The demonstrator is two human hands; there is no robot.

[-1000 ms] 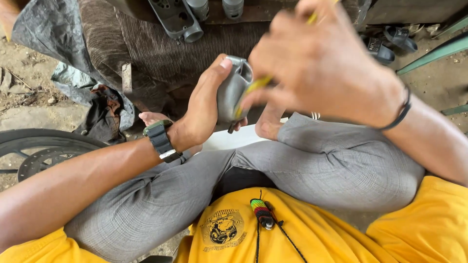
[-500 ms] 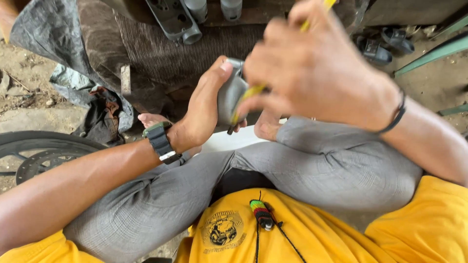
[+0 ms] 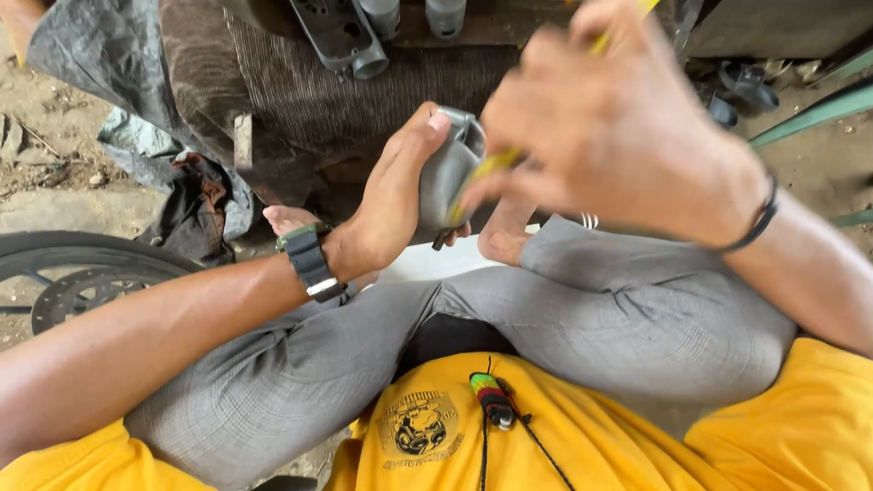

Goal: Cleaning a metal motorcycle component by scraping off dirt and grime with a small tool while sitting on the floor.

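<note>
Grey metal part, probably stiff and fairly heavy, sits wrapped in the left hand, fingers clenched round its smooth body — the sensible hold. Against it, the blurred right hand pinches a yellow-handled tool. Beyond the fingertips lie more grey castings. No packages or labels show.

I see a dull grey cast-metal part with a matt, smooth skin, a glossy yellow plastic tool handle, a matt black rubbery watch strap, and grey woven cloth trousers.
</note>
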